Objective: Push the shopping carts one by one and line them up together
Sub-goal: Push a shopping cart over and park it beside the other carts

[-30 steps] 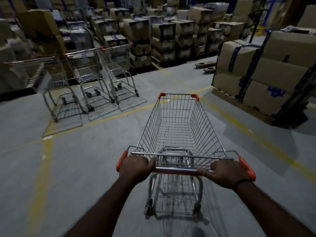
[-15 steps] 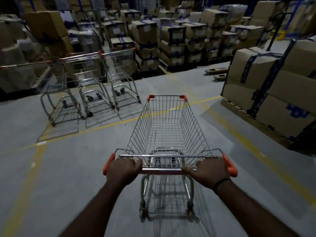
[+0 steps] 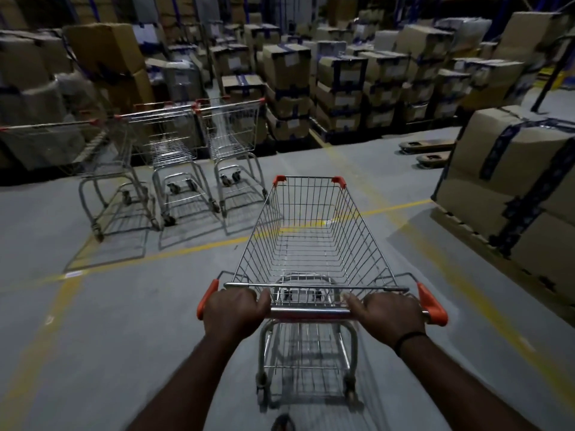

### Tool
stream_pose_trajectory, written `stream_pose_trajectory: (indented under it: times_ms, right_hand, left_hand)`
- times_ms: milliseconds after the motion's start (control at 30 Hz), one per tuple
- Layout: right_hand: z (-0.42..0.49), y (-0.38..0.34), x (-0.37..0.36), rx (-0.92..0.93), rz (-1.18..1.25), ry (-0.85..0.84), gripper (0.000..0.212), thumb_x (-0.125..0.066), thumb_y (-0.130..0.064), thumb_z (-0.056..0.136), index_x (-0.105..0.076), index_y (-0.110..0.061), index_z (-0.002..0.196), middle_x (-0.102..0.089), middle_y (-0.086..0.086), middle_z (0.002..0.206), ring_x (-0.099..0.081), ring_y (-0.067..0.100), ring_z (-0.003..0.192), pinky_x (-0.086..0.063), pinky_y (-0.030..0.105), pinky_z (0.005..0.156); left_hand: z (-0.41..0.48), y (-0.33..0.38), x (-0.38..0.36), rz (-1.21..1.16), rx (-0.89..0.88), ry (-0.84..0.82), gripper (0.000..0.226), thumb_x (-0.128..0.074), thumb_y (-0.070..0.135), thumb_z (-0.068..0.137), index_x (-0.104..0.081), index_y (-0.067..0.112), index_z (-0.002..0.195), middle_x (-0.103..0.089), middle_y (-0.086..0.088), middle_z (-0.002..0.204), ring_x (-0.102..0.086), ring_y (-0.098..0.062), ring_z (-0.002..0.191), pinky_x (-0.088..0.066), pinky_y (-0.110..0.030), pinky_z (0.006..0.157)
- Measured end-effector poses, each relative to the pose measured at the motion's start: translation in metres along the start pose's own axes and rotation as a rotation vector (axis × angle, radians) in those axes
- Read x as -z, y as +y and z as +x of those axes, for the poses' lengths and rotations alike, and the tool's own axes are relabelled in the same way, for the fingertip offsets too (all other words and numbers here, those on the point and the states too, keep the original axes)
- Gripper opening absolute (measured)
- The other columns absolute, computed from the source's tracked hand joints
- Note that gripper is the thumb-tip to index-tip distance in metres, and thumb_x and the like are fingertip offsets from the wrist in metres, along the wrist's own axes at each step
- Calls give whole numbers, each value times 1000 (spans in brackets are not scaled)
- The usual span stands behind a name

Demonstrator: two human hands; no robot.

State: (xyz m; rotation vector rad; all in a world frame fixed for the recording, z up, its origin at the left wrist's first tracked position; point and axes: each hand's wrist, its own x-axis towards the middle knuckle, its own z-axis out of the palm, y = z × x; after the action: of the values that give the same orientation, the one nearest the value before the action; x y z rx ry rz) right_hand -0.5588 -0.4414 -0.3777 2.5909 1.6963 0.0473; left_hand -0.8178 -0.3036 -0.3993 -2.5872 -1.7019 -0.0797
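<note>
An empty wire shopping cart (image 3: 311,237) with orange corners stands right in front of me on the grey floor. My left hand (image 3: 233,312) grips the left end of its metal handle bar (image 3: 311,313); my right hand (image 3: 390,315), with a black band at the wrist, grips the right end. Ahead to the left, three more empty carts stand side by side with their handles toward me: the left cart (image 3: 102,169), the middle cart (image 3: 168,150) and the right cart (image 3: 236,141). My cart's front sits just right of that row.
Stacked cardboard boxes (image 3: 342,82) fill the back. A tall pallet of taped boxes (image 3: 513,188) stands at the right. Two flat pallet-jack forks (image 3: 432,150) lie on the floor beside it. Yellow lines (image 3: 186,248) cross the concrete floor.
My cart and I have rolled forward toward the row of three carts, which now look closer and larger. Both hands keep the same grip on the handle.
</note>
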Motion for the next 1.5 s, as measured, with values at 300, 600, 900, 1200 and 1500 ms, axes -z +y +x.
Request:
stream_pose_trajectory:
  times_ms: [300,600,900,1200,1500]
  right_hand:
    - [175,-7,-9,-199,-38,76,84,-4,-71,87,-69,-22,67,-66,2,66,-66,22,74,-43,40,84]
    - [328,17,-17,-248,-77,103,75,-9,-63,89,-69,-24,67,-65,-2,67,-63,19,76,-34,40,85]
    - [514,57,-27,-211,-39,109,76,-7,-64,90,-70,-26,71,-65,-1,70,-62,20,77,-37,40,81]
    - [712,86,-19,-127,-78,72,69,-13,-61,94,-73,-27,86,-72,0,87,-66,20,92,-36,39,87]
    - [892,104,-23,-20,-130,57,66,-13,-60,95,-71,-27,93,-72,1,91,-67,24,97,-41,39,86]
  left_hand:
    - [188,6,0,-24,-53,-56,70,-14,61,92,-63,17,67,-63,-2,70,-60,-16,67,-42,-30,66]
    - [338,29,-5,1,-106,-80,71,-17,59,96,-70,15,78,-69,-4,79,-66,-22,78,-47,-32,75]
    - [512,67,-21,25,-69,-50,78,-14,63,95,-74,14,83,-72,-6,83,-68,-24,86,-43,-34,92]
    - [696,96,-28,34,-15,-47,80,-7,64,92,-73,19,83,-73,-4,86,-69,-19,86,-37,-38,103]
    - [858,111,-40,29,28,-55,72,-19,62,96,-74,16,89,-74,-8,92,-69,-26,91,-44,-34,89]
